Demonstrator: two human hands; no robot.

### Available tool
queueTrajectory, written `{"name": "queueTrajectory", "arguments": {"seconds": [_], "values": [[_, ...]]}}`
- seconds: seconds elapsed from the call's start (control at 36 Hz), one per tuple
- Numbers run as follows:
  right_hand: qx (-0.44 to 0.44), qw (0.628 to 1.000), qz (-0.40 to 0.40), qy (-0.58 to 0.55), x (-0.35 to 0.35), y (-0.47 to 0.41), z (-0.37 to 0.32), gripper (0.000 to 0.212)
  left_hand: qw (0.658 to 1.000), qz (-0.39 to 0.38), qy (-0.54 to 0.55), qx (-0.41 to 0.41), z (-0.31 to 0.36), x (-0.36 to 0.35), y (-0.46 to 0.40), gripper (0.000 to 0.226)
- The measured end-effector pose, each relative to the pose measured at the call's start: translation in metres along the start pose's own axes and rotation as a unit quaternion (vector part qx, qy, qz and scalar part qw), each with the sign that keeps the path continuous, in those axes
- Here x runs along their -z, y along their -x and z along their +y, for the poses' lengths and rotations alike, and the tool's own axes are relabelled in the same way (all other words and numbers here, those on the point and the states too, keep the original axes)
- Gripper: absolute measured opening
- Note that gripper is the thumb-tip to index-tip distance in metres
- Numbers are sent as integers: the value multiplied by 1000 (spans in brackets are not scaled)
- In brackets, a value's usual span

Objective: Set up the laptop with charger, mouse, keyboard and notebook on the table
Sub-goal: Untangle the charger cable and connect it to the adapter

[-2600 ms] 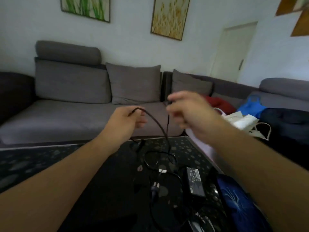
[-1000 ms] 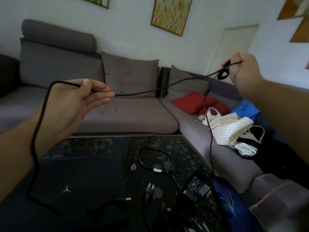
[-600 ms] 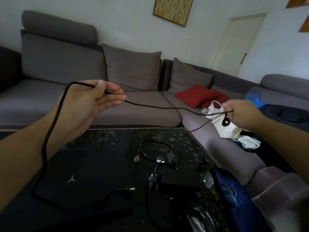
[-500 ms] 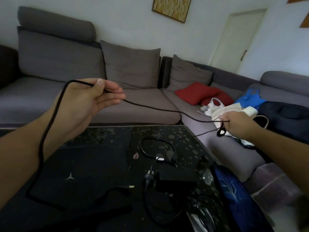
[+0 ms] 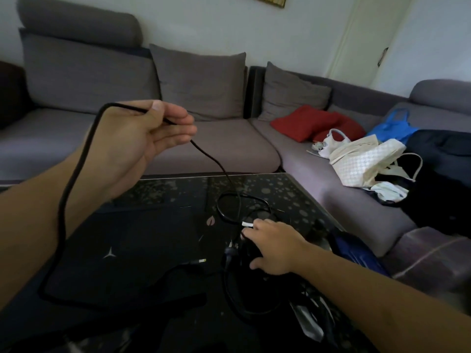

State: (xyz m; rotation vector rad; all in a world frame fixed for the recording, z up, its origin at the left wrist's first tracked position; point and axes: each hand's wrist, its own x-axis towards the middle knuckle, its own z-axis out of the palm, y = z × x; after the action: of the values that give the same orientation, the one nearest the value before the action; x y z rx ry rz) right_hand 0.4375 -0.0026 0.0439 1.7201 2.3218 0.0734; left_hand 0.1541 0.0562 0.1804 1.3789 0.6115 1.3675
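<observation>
My left hand (image 5: 142, 138) is raised over the table and pinches the black charger cable (image 5: 76, 179) between thumb and fingers. One run of the cable hangs left and loops down onto the closed black laptop (image 5: 142, 250). The other run drops right to a coil (image 5: 229, 207) on the table. My right hand (image 5: 275, 248) is low on the table, its fingers and thumb curled over the dark charger brick, which is mostly hidden beneath it. A wall plug (image 5: 229, 253) and a small connector tip (image 5: 201, 261) lie beside the laptop. A blue notebook (image 5: 356, 253) lies at the table's right edge.
The black speckled glass table (image 5: 280, 192) ends just behind the coil. A grey corner sofa (image 5: 216, 149) wraps round it with red cushions (image 5: 305, 122), white bags (image 5: 364, 159), a blue bag (image 5: 392, 126) and dark clothing. A glossy dark object (image 5: 308, 322), perhaps the mouse, lies near the front.
My right hand has dropped from sofa height down onto the charger brick on the table. The stretched cable has gone slack. My left hand has kept hold and stayed raised.
</observation>
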Motion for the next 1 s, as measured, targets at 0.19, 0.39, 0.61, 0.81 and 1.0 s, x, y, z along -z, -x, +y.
{"name": "queueTrajectory", "arguments": {"seconds": [0.19,0.39,0.61,0.81,1.0], "values": [[-8,998,-64,-24,3,-2,11,79,1000,6,22,10,2,-5,0,36],[-107,986,10,-131,21,13,39,69,1000,0,17,5,4,-9,0,35],[-258,907,63,-327,32,18,113,20,1000,-22,11,19,-7,-24,8,35],[-288,888,-50,-355,22,8,124,32,998,-57,-11,35,-23,-45,11,35],[-277,890,-90,-349,9,-7,116,58,995,-78,-47,50,-42,-47,12,35]]}}
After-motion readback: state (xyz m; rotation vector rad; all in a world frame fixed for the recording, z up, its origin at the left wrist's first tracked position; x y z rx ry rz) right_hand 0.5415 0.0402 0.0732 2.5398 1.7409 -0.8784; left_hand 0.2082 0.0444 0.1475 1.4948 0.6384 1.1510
